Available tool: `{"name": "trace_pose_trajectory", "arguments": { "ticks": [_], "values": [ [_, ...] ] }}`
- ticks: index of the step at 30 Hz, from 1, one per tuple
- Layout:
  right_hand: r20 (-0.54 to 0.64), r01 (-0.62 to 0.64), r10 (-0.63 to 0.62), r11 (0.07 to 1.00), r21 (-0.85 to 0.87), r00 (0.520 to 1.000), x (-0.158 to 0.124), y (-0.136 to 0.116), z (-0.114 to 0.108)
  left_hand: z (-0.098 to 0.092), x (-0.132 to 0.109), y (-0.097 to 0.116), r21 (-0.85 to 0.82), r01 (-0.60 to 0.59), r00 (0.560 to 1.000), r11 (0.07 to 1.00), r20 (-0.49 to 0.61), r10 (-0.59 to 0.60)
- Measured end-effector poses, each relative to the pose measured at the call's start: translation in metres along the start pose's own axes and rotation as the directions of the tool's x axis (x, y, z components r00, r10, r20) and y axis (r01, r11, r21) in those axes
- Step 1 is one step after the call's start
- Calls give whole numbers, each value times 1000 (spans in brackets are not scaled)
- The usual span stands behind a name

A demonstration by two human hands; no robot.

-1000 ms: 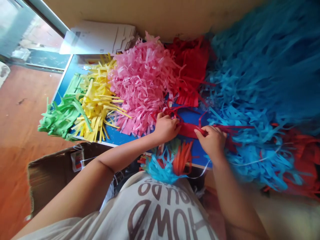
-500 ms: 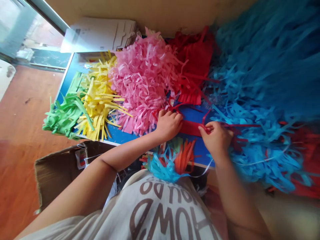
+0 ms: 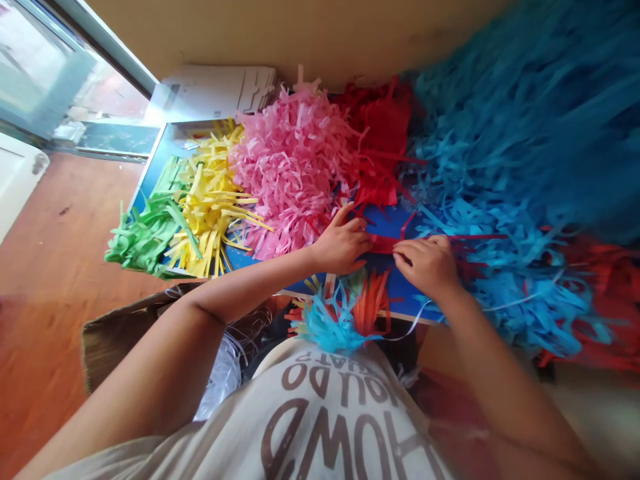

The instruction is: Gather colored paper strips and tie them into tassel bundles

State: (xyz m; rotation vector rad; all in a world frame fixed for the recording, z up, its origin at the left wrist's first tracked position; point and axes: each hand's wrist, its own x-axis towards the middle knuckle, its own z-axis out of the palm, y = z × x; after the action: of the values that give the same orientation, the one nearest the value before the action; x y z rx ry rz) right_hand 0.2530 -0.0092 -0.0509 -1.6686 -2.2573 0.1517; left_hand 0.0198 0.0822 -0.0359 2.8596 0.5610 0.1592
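My left hand [image 3: 343,245] and my right hand [image 3: 426,264] meet over a folded strip of red fringed paper [image 3: 381,242] lying on the blue table [image 3: 385,223]. Both hands have their fingers curled and pinch the red paper from either end. Loose red strips trail from it to the right across the light blue fringe. A small bundle of blue, orange and green fringe [image 3: 340,317] hangs at the table's near edge just below my hands.
Heaps of cut paper fringe cover the table: green [image 3: 147,230], yellow [image 3: 213,200], pink [image 3: 295,163], red [image 3: 383,140] and a large blue mass [image 3: 520,147]. White printed sheets [image 3: 215,90] lie at the back. A cardboard box [image 3: 115,337] stands on the orange floor at left.
My hands have drawn closer together over the red paper, so less of it shows between them. The view has shifted slightly rightward.
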Motion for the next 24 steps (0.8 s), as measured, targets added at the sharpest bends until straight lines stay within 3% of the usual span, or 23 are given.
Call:
{"name": "trace_pose_trajectory", "arguments": {
  "ticks": [4, 10, 14, 18, 24],
  "values": [
    [-63, -90, 89, 996, -13, 994, 3, -4, 1, 12, 2, 1, 4, 94, 993, 996, -72, -94],
    [-62, 44, -47, 998, -40, 997, -2, -2, 6, 23, -11, -5, -5, 120, 975, 993, -186, -118],
    [-92, -48, 52, 998, 44, 994, -3, 9, 9, 24, -20, -13, -89, 168, 949, 982, -253, -185],
    [-66, -178, 181, 983, 42, 981, 4, 12, 12, 25, -17, -15, -183, 261, 921, 948, -247, -301],
    [-63, -263, 262, 965, -15, 963, 12, 12, 16, 25, -8, -10, -171, 352, 892, 920, -235, -385]
  ]
}}
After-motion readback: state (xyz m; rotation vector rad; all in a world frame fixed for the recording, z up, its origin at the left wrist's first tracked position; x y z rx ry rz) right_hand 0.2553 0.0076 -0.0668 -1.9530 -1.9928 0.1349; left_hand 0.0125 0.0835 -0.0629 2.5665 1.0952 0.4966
